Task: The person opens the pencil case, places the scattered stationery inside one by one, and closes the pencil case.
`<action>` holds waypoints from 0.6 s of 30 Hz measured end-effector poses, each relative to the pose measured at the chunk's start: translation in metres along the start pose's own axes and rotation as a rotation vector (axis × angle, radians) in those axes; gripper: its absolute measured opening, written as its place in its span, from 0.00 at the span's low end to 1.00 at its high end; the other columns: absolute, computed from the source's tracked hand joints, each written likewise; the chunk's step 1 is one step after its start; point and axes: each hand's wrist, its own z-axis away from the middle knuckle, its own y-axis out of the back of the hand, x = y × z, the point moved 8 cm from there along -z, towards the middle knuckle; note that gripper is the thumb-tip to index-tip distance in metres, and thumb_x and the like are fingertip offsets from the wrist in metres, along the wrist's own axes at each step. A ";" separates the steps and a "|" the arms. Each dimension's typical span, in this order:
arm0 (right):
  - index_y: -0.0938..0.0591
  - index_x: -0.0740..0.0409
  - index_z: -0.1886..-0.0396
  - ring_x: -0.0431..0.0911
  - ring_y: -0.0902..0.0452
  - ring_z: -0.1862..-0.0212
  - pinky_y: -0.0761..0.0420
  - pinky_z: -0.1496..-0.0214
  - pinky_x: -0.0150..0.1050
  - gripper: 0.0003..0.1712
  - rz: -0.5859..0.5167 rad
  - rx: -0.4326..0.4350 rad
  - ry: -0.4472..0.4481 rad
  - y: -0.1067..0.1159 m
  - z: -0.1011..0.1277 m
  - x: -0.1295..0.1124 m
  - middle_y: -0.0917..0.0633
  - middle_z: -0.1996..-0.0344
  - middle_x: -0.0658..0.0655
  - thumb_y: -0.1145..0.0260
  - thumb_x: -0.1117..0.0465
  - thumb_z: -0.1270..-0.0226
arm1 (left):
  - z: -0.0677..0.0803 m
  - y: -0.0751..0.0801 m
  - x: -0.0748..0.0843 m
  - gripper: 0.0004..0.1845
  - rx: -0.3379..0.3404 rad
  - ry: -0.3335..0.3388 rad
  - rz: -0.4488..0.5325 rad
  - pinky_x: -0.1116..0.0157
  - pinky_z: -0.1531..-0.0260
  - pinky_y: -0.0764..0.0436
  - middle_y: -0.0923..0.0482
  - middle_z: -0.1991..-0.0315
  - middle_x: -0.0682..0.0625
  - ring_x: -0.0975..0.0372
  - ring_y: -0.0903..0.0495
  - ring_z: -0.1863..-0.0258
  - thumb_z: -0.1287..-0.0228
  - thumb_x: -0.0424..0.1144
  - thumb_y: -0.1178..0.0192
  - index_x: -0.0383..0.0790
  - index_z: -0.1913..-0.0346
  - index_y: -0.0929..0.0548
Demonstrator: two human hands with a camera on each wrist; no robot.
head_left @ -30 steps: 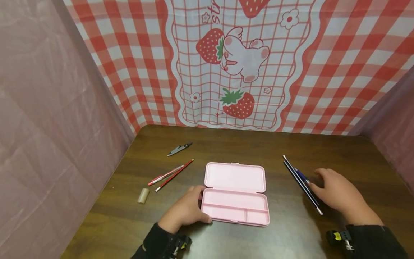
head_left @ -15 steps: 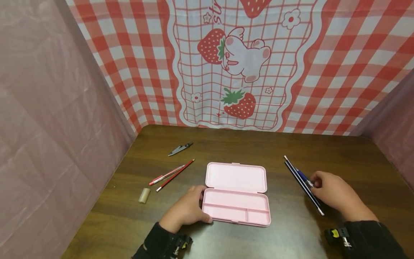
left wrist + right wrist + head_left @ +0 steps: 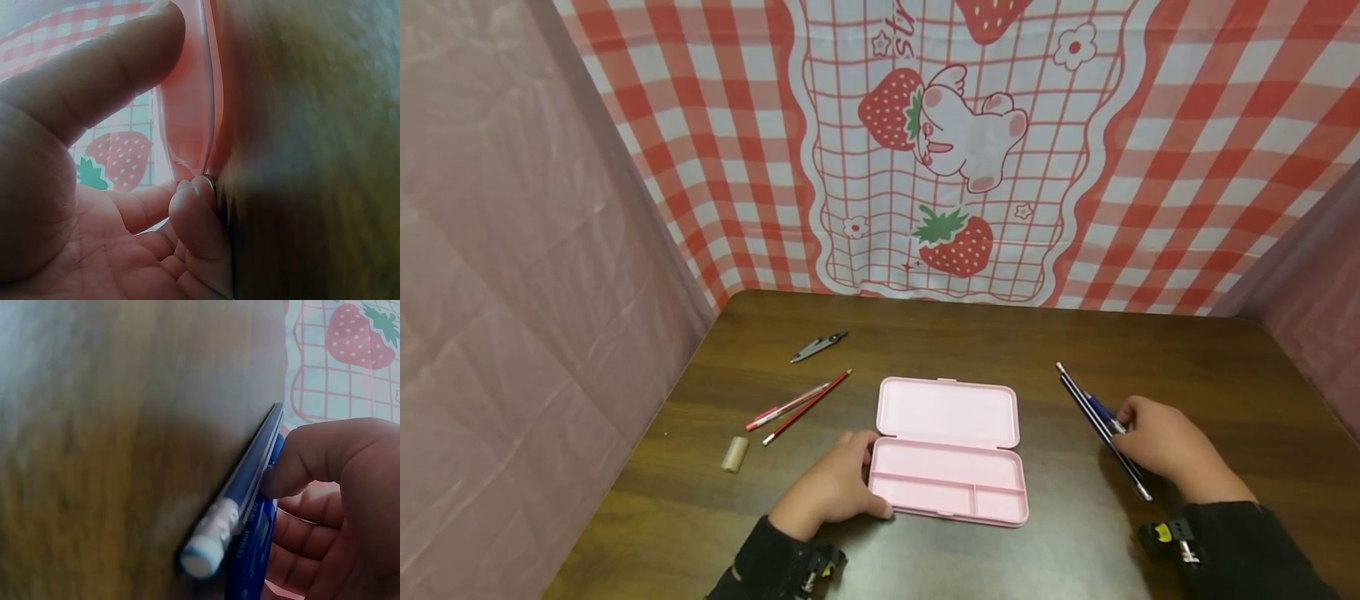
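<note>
An open pink pencil case (image 3: 947, 412) lies in the middle of the table in the head view, its lid folded back and its compartments bare. My left hand (image 3: 831, 487) grips the case's left end, thumb at the front corner and fingers at the side; the left wrist view shows the fingertips against the pink edge. On the right, my right hand (image 3: 1172, 446) pinches a blue pen (image 3: 253, 556) between thumb and curled fingers. Dark pencils (image 3: 1131, 471) lie alongside the pen, and one white eraser end (image 3: 201, 556) shows large in the right wrist view.
Left of the case lie a red pen (image 3: 784, 407), a red pencil (image 3: 808, 404) crossing its tip, and a beige eraser (image 3: 735, 454). A grey compass (image 3: 818, 347) lies farther back. A checked strawberry cloth (image 3: 955, 242) hangs behind the wooden table (image 3: 940, 333).
My right hand has moved slightly left to the blue pen, and its fingers have closed on it. The left hand stays on the pencil case.
</note>
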 end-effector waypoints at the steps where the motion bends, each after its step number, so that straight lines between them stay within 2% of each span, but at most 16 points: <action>1: 0.27 0.65 0.63 0.46 0.29 0.77 0.31 0.78 0.41 0.17 0.001 0.002 0.003 -0.001 0.000 -0.001 0.25 0.77 0.54 0.35 0.58 0.45 | 0.000 0.000 0.000 0.50 0.000 -0.001 -0.001 0.54 0.54 0.29 0.32 0.55 0.50 0.59 0.30 0.58 0.70 0.48 0.20 0.39 0.39 0.33; 7: 0.28 0.65 0.64 0.47 0.30 0.77 0.32 0.78 0.41 0.17 0.020 0.017 0.001 -0.002 0.000 -0.001 0.25 0.77 0.55 0.35 0.57 0.45 | 0.000 0.000 -0.001 0.50 -0.003 0.009 -0.007 0.54 0.53 0.29 0.32 0.54 0.50 0.59 0.30 0.58 0.69 0.48 0.21 0.40 0.38 0.34; 13: 0.29 0.68 0.60 0.47 0.30 0.76 0.30 0.77 0.41 0.20 0.004 0.010 -0.037 -0.001 0.002 0.001 0.26 0.76 0.56 0.36 0.57 0.42 | 0.000 0.000 -0.002 0.51 -0.010 0.017 -0.006 0.53 0.52 0.30 0.32 0.53 0.50 0.59 0.30 0.57 0.69 0.48 0.21 0.39 0.37 0.34; 18: 0.29 0.68 0.59 0.47 0.31 0.75 0.31 0.77 0.40 0.20 -0.001 0.039 -0.032 0.004 0.005 -0.001 0.27 0.76 0.56 0.36 0.57 0.42 | -0.001 -0.001 -0.003 0.51 -0.014 0.023 0.000 0.53 0.52 0.30 0.33 0.53 0.50 0.59 0.30 0.57 0.69 0.48 0.21 0.40 0.37 0.34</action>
